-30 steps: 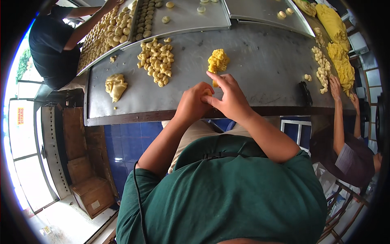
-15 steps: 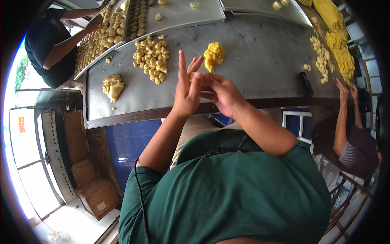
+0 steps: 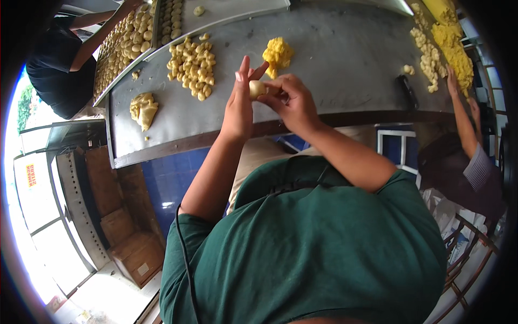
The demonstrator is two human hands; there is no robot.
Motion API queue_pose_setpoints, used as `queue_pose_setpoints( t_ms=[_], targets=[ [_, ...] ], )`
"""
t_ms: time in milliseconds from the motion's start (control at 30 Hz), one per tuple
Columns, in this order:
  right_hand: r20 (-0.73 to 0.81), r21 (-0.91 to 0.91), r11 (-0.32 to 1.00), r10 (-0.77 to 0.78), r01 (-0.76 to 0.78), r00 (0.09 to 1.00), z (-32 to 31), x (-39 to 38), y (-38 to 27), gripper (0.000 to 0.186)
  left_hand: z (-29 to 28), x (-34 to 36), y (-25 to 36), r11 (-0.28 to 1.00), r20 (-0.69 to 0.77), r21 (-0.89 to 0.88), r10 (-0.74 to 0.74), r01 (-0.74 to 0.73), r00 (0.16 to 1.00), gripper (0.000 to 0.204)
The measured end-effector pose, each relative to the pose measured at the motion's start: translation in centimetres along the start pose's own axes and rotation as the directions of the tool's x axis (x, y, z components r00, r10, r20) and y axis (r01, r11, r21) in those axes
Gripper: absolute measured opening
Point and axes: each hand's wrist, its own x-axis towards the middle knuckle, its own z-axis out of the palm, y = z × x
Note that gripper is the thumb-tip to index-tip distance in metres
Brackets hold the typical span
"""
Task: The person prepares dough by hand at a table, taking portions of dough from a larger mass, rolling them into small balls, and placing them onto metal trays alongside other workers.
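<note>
A round, pale dough ball (image 3: 257, 89) sits between my two hands above the table's near edge. My right hand (image 3: 295, 103) has its thumb and fingers closed on the ball's right side. My left hand (image 3: 238, 108) is upright with its fingers stretched out, and its inner side touches the ball. Beyond the hands lies a crumbly yellow mound (image 3: 278, 53) of filling or dough. A pile of small pale dough pieces (image 3: 192, 65) is to the left of it. Nearer the left corner rests a larger smooth lump of dough (image 3: 143, 110).
Trays of round dough balls (image 3: 132, 46) stand at the far left, beside a person in dark clothing (image 3: 59, 70). At the right are a black-handled object (image 3: 406, 92), more dough pieces (image 3: 429, 56), a big yellow mass (image 3: 453, 51) and another person's hand (image 3: 452, 81).
The dough ball shows more fully between my hands, and my right fingers now grip its side. The whole view has shifted slightly. The person on the right has moved their hands.
</note>
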Motion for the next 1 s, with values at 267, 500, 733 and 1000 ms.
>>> queue_pose_setpoints(
  t_ms=[267, 500, 733, 1000],
  targets=[
    [-0.035, -0.532, 0.834, -0.192, 0.144, 0.981, -3.1, 1.7, 1.2, 0.05, -3.2, 0.3, -2.2, 0.707, 0.023, 0.648, 0.356, -0.285, 0.934, 0.064],
    [-0.08, -0.674, 0.729, -0.231, 0.119, 0.97, -9.6, 4.1, 6.3, 0.041, -6.7, 0.4, 0.2, 0.089, 0.079, 0.991, 0.215, -0.1, 0.974, 0.044],
    [0.1, -0.807, 0.523, -0.336, 0.274, 0.937, -8.8, 3.7, 5.3, 0.033, -5.8, 1.9, -0.8, -0.026, 0.102, 0.994, 0.574, -0.106, 0.813, 0.02],
    [0.105, -0.785, 0.552, -0.33, 0.283, 0.938, -9.4, 3.9, 6.0, 0.025, -2.7, -2.8, 5.2, -0.099, -0.216, 0.974, -0.119, 0.205, 0.969, 0.036]
  ],
)
